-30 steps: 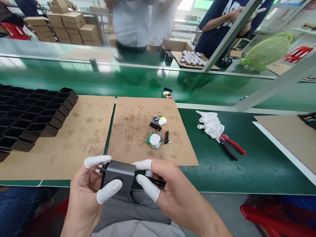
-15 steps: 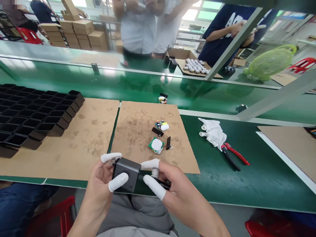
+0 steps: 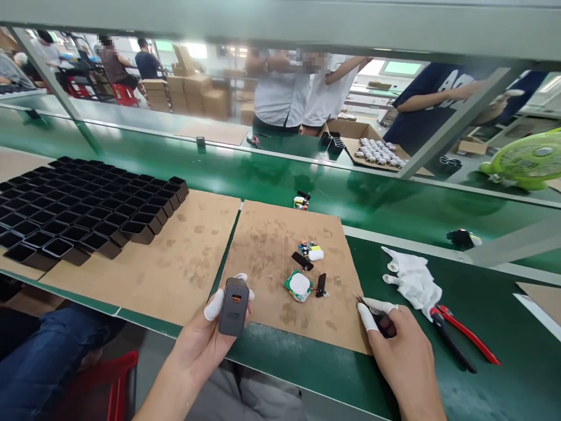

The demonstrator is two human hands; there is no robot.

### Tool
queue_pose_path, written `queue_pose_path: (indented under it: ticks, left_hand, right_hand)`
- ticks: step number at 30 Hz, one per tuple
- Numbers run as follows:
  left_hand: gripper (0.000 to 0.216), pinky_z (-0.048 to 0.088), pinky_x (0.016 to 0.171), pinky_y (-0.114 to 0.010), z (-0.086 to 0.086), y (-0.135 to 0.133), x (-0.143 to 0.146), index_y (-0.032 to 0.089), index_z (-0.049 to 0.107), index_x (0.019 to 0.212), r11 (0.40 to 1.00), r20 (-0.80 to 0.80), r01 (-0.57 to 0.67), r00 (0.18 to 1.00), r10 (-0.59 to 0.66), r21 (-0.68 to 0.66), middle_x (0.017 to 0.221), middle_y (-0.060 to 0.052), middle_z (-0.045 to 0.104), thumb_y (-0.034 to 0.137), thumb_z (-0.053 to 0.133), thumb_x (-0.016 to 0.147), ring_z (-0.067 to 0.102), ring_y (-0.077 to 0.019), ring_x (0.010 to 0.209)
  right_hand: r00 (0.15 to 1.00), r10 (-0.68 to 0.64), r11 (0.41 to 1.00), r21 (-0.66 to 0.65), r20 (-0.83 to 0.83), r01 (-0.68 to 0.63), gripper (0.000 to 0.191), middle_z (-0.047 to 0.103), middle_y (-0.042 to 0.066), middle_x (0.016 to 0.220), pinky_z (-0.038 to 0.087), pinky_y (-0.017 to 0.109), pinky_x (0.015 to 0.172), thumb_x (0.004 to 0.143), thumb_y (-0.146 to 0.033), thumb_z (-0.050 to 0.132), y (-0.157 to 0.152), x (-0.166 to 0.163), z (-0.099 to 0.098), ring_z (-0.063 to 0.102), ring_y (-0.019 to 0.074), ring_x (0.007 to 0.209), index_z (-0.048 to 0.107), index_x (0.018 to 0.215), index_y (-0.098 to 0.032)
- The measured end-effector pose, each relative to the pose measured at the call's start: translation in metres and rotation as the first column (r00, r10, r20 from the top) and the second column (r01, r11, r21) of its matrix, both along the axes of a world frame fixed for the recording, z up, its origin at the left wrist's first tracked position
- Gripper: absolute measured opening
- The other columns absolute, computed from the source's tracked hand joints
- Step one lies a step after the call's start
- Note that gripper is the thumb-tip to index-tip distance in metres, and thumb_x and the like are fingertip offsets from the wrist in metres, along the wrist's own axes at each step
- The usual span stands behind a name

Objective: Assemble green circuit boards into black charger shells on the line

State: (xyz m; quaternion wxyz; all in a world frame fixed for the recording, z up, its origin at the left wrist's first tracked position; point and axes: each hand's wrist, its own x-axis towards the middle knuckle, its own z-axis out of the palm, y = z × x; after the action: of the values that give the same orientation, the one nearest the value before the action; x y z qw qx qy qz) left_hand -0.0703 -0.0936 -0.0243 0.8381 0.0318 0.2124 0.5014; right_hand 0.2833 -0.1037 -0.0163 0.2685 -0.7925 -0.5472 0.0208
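In my left hand (image 3: 199,345) is a small black charger housing (image 3: 233,313), held upright between white-capped fingers. Its end with an oblong slot faces me, and something orange shows inside. My right hand (image 3: 405,348), also in white finger cots, grips dark tweezers (image 3: 386,325) whose fine tips point up and left over the cardboard's right edge. Between the hands, on the cardboard mat (image 3: 263,245), lies a green circuit board with a round white pad (image 3: 300,285), wired to a small black piece (image 3: 322,285). Behind it rests another populated circuit board (image 3: 312,251) beside a black strip (image 3: 302,261).
Rows of open black housings (image 3: 87,204) cover the left cardboard. Red-and-black pliers (image 3: 464,336) and a white glove (image 3: 414,280) lie at right. Another small board (image 3: 301,202) sits farther back. People stand across the bench, beyond a metal frame post (image 3: 456,126).
My right hand has drawn the tweezers away from the housing and moved right, down by the cardboard's edge. My left hand has turned the housing so its slotted end shows. The view has shifted left.
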Motion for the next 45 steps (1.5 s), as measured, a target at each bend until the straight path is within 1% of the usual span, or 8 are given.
queue_pose_path:
  ticks: [5,12,14,19,22,27,33,45]
  left_hand:
    - [0.074,0.068,0.098,-0.021,0.007,-0.004,-0.002,0.022,0.067,0.154,0.997,-0.004,0.067,0.998,-0.067,0.036,0.115,-0.008,0.083,0.035,0.098,0.088,0.084,-0.0147,0.099]
    - [0.080,0.068,0.087,-0.025,0.014,-0.001,0.003,0.021,0.075,0.132,0.991,-0.375,-0.033,0.923,0.081,0.131,0.113,-0.006,0.078,0.055,0.107,0.067,0.080,-0.0169,0.094]
    - [0.079,0.067,0.087,-0.029,0.012,0.004,0.005,0.021,0.073,0.128,0.953,-0.618,-0.158,0.732,0.288,0.257,0.115,-0.007,0.078,0.046,0.108,0.062,0.078,-0.0204,0.097]
    - [0.054,0.063,0.095,-0.046,0.001,0.011,0.014,0.022,0.070,0.130,0.810,-0.816,-0.105,-0.070,0.573,0.578,0.109,-0.008,0.078,0.039,0.087,0.081,0.075,-0.0263,0.097]
    - [0.047,0.063,0.090,-0.049,-0.005,0.007,0.019,0.022,0.069,0.133,0.813,-0.783,0.066,-0.235,0.576,0.578,0.108,-0.009,0.076,0.031,0.075,0.087,0.074,-0.0288,0.093]
    - [0.063,0.065,0.087,-0.043,-0.014,-0.006,0.016,0.025,0.063,0.145,0.797,-0.813,0.221,-0.033,0.582,0.562,0.119,-0.009,0.069,0.021,0.078,0.084,0.074,-0.0268,0.094]
    - [0.078,0.063,0.096,-0.039,-0.030,-0.007,-0.003,0.024,0.056,0.150,0.825,-0.843,0.220,0.287,0.455,0.520,0.109,-0.003,0.069,0.008,0.069,0.076,0.073,-0.0223,0.096]
    - [0.069,0.060,0.091,-0.039,-0.035,-0.006,-0.002,0.027,0.067,0.138,0.777,-0.833,0.302,0.195,0.517,0.553,0.109,-0.004,0.070,-0.003,0.057,0.077,0.070,-0.0247,0.095]
  right_hand:
    - [1.000,0.000,1.000,0.024,0.026,-0.001,0.033,0.053,0.001,0.070,0.038,0.035,0.053,0.086,-0.058,0.054,0.001,0.003,-0.008,0.053,0.0219,0.057,0.060,0.074,-0.027]
    - [0.984,-0.073,0.968,0.250,0.162,0.031,0.053,0.065,0.009,0.088,0.050,0.041,0.066,0.097,-0.063,0.056,-0.006,-0.006,-0.009,0.067,0.0313,0.081,0.081,0.106,-0.017]
    - [0.990,-0.031,0.921,0.388,0.135,-0.025,0.045,0.071,0.010,0.097,0.055,0.044,0.078,0.103,-0.056,0.062,-0.014,-0.032,-0.004,0.071,0.0312,0.089,0.082,0.114,-0.017]
    - [0.855,0.502,0.806,0.429,-0.132,-0.408,0.019,0.082,0.003,0.108,0.066,0.031,0.087,0.107,-0.029,0.072,-0.028,-0.137,0.002,0.081,0.0207,0.096,0.078,0.124,-0.027]
    - [0.736,0.624,0.771,0.359,-0.263,-0.526,0.040,0.079,0.009,0.140,0.066,0.038,0.108,0.106,-0.029,0.071,-0.021,-0.184,0.002,0.078,0.0262,0.129,0.071,0.146,-0.029]
    - [0.704,0.631,0.775,0.310,-0.327,-0.551,0.055,0.078,0.014,0.144,0.070,0.043,0.107,0.103,-0.028,0.076,0.000,-0.201,-0.005,0.079,0.0306,0.129,0.065,0.157,-0.025]
    - [0.708,0.690,0.701,0.384,-0.151,-0.601,0.042,0.080,0.012,0.127,0.073,0.036,0.096,0.111,-0.013,0.059,0.010,-0.195,-0.008,0.083,0.0266,0.118,0.073,0.148,-0.028]
    - [0.759,0.649,0.684,0.395,0.055,-0.613,0.039,0.079,0.016,0.135,0.074,0.040,0.097,0.111,-0.016,0.065,0.012,-0.193,-0.014,0.082,0.0302,0.125,0.071,0.148,-0.025]
